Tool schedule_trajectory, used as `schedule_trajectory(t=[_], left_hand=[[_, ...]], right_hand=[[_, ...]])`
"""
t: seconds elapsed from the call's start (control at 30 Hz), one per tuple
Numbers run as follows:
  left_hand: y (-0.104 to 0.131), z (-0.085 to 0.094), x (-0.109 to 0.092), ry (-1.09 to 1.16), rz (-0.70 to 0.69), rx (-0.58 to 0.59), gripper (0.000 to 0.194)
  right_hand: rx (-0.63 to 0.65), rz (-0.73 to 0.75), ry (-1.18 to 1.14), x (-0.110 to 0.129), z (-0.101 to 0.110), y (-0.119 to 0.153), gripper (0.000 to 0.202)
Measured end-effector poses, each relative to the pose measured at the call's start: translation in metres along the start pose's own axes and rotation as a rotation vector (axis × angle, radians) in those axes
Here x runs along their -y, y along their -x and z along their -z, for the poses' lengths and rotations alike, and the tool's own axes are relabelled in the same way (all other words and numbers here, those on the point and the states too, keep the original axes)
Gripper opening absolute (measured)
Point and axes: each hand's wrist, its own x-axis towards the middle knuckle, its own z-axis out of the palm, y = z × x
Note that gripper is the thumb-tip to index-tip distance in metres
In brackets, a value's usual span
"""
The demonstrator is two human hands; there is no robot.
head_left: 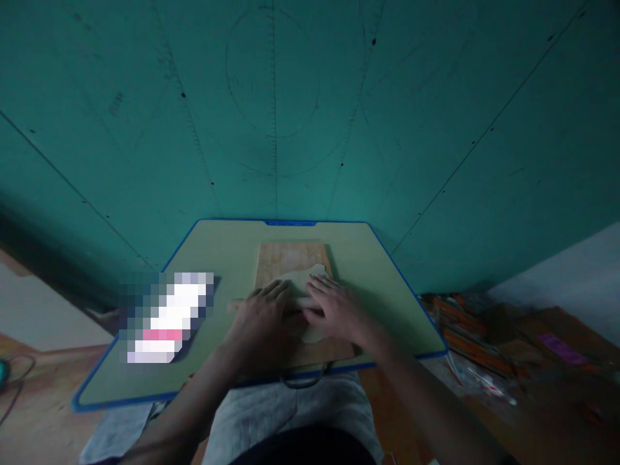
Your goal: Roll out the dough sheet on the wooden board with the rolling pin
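A wooden board (290, 253) lies on a pale green table with a blue rim (227, 248). On the board is a flat, pale sheet of dough (296, 279). Across the dough lies a rolling pin (236, 305), its left end sticking out past the board. My left hand (264, 313) rests palm down on the left part of the pin, fingers stretched forward. On the pin's right part lies my right hand (334, 307), fingers extended over the dough. The two hands are apart, with a short stretch of the pin showing between them.
A blurred-out, bright rectangular object (174, 316) lies on the table's left side. Behind the table stands a green wall (300, 129) with drawn lines. Cardboard and plastic-wrapped items (484, 336) are on the floor at the right. A black handle (305, 382) hangs at the near table edge.
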Motion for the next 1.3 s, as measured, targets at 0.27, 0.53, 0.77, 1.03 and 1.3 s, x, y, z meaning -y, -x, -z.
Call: schedule_trajectory(t=[0.27, 0.53, 0.77, 1.03, 1.3], left_hand=[[-0.04, -0.002, 0.022, -0.033, -0.019, 0.117, 0.064], [-0.001, 0.009, -0.005, 0.142, -0.065, 0.021, 0.048], [-0.009, 0.012, -0.001, 0.222, -0.057, 0.095, 0.06], [-0.042, 0.004, 0.024, 0.191, -0.007, 0.185, 0.088], [-0.002, 0.009, -0.007, 0.147, -0.051, 0.112, 0.059]], right_hand=[[0.102, 0.112, -0.008, -0.031, 0.0, -0.044, 0.068], [0.053, 0.08, -0.017, -0.003, 0.002, -0.003, 0.064], [0.105, 0.129, -0.073, -0.009, 0.006, -0.009, 0.07], [0.137, 0.165, -0.029, -0.032, 0.0, -0.048, 0.077], [0.076, 0.07, -0.018, 0.003, 0.005, 0.001, 0.068]])
